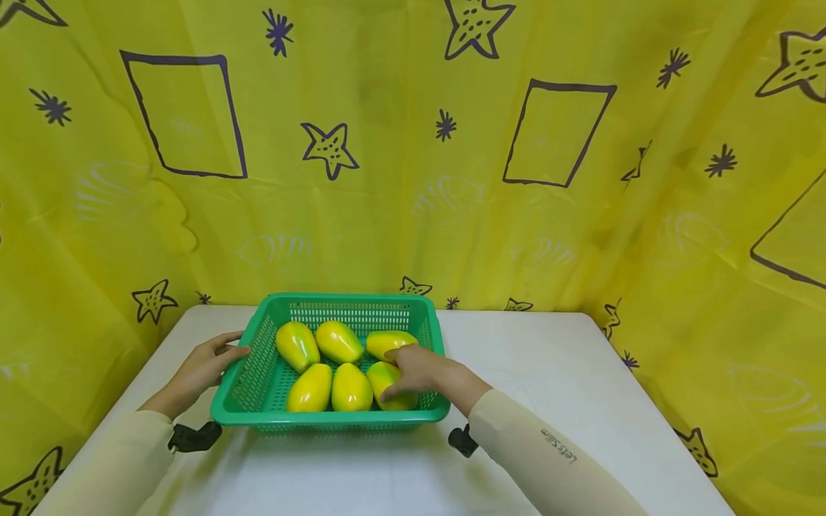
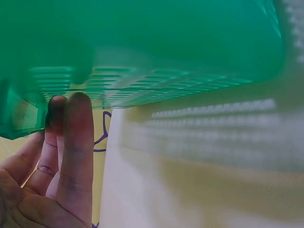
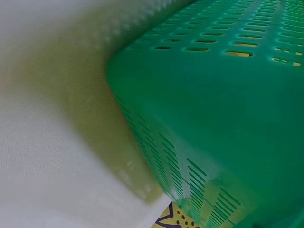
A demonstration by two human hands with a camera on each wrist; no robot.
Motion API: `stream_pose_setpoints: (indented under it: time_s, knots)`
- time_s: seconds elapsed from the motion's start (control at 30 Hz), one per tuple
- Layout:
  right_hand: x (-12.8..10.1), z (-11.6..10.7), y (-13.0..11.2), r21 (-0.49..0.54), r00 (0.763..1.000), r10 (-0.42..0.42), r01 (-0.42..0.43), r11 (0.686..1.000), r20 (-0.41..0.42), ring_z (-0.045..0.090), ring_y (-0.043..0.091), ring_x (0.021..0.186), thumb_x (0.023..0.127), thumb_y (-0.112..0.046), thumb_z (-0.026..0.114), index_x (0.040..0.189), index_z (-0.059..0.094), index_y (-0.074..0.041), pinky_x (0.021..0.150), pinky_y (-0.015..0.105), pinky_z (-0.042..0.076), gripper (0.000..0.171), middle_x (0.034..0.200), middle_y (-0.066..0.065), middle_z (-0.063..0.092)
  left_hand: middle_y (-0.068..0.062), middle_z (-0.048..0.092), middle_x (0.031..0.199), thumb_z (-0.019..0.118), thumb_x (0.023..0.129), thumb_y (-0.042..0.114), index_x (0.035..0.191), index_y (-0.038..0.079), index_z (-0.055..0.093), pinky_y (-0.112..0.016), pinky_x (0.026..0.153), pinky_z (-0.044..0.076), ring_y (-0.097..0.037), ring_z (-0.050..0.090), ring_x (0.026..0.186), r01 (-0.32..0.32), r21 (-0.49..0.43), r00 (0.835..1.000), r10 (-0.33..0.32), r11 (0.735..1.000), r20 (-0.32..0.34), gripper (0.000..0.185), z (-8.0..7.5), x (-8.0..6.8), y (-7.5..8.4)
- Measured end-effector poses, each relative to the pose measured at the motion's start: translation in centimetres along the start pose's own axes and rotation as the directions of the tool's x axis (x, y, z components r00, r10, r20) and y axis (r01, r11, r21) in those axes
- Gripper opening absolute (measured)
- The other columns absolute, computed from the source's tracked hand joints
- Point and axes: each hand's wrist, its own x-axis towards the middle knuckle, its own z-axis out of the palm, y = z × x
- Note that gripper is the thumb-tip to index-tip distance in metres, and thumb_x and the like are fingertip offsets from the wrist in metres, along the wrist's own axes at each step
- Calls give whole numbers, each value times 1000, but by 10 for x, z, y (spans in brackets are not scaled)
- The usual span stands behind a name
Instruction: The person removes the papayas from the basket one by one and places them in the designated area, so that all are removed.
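A green plastic basket (image 1: 329, 418) with slotted walls holds several glossy yellow-green mangoes in two rows. At its left rim is my left hand (image 1: 203, 367), thumb over the edge; the left wrist view shows fingers (image 2: 78, 147) against the outer wall. Reaching over the right rim, my right hand (image 1: 419, 373) grips the front right mango (image 1: 403, 398), thumb on its near-left side and fingers at its far side. Just behind lies another mango (image 1: 390, 340), close to those fingertips. In the right wrist view the basket wall (image 3: 204, 104) hides the right hand.
Under the basket is a white table (image 1: 529, 373), extending to both sides and toward me. A yellow curtain (image 1: 381, 229) with dark star and frame drawings hangs behind the table and along its sides.
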Motion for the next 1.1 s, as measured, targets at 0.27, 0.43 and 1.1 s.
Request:
stream_pose_setpoints:
  time_s: [0.27, 0.43, 1.1]
  knots:
    - [1, 0, 1, 25, 1000, 8, -8, 1000, 18, 53, 13, 84, 77, -43, 82, 120, 66, -7, 85, 28, 48, 58, 92, -5, 63, -29, 54, 126, 49, 103, 40, 153, -6, 22, -37, 77, 59, -17, 66, 92, -4, -24, 1000, 4, 1000, 5, 73, 2, -2, 0]
    - [2, -1, 1, 35, 999, 26, -27, 999, 25, 54, 14, 87, 77, -43, 83, 124, 64, -7, 89, 30, 49, 62, 99, -3, 64, -30, 54, 127, 48, 103, 40, 152, -6, 23, -34, 75, 59, -16, 66, 91, -5, -20, 1000, 5, 1000, -9, 72, 3, -2, 0]
    - [3, -6, -1, 53, 996, 49, -53, 997, 76, 55, 17, 100, 79, -40, 82, 131, 60, -8, 99, 38, 48, 65, 119, 3, 64, -30, 50, 134, 52, 102, 38, 154, -3, 21, -41, 83, 58, -14, 64, 96, 67, -116, 998, -65, 991, 17, 74, 0, -1, 3]
